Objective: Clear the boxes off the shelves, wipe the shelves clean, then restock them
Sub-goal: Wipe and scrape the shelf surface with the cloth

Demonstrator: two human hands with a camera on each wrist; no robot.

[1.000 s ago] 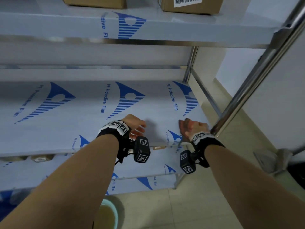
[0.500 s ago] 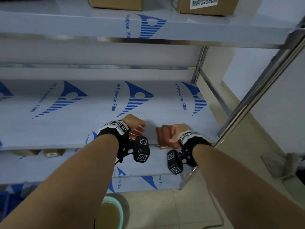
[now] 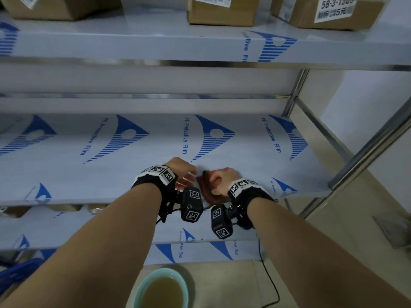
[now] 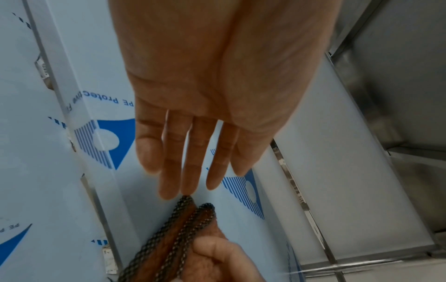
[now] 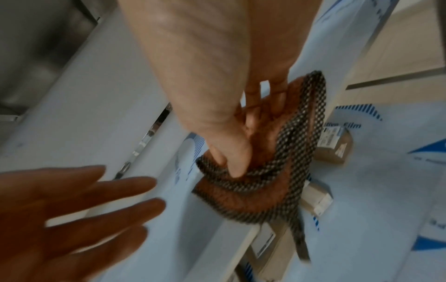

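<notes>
The right hand [image 3: 219, 180] pinches the folded cloth [image 3: 208, 188] at 3 o'clock of the left hand's [image 3: 183, 172] spread grip, just beside its fingertips [image 4: 184, 188].

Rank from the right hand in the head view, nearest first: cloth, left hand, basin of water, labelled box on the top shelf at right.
1. cloth: gripped in the right hand.
2. left hand: just left, fingers open.
3. basin of water: on the floor below.
4. labelled box: top shelf, upper right.

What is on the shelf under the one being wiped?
Small cardboard boxes with labels lie on the lower shelf, below the cloth that the right hand grips. The upper shelf hides what lies further back.
</notes>
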